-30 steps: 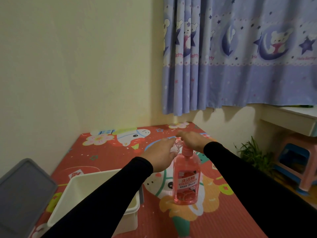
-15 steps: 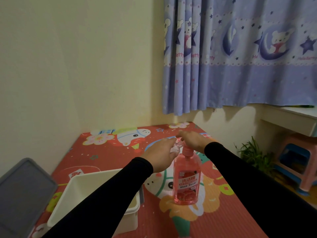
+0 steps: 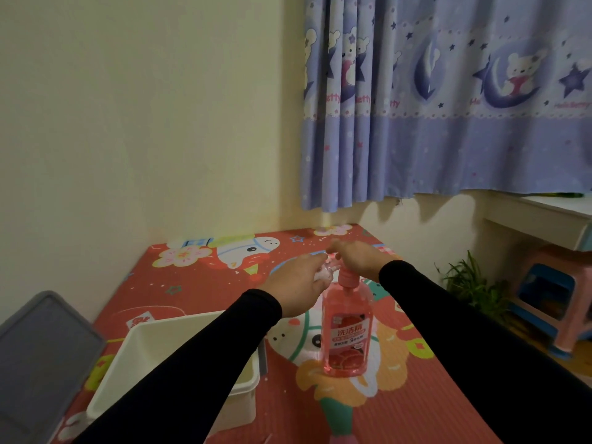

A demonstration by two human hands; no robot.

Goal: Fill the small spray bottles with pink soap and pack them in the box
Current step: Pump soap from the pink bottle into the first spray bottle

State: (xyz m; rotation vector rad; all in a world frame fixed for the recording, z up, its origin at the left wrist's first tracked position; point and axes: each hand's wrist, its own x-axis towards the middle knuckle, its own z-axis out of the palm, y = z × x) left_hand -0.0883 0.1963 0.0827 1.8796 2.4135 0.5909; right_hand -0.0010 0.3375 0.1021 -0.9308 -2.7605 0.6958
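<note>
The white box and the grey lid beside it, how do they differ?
The white box is a deep open tub, partly hidden by the left sleeve; the grey lid is flat and dark, lying off the box at the left edge. Both rest on the red cartoon mat.

My left hand (image 3: 298, 285) grips a small clear spray bottle (image 3: 323, 273) just left of the pump head. My right hand (image 3: 355, 257) rests on top of the pink soap bottle (image 3: 347, 331). Below and left of the grip sits 1 white box (image 3: 179, 354).
</note>
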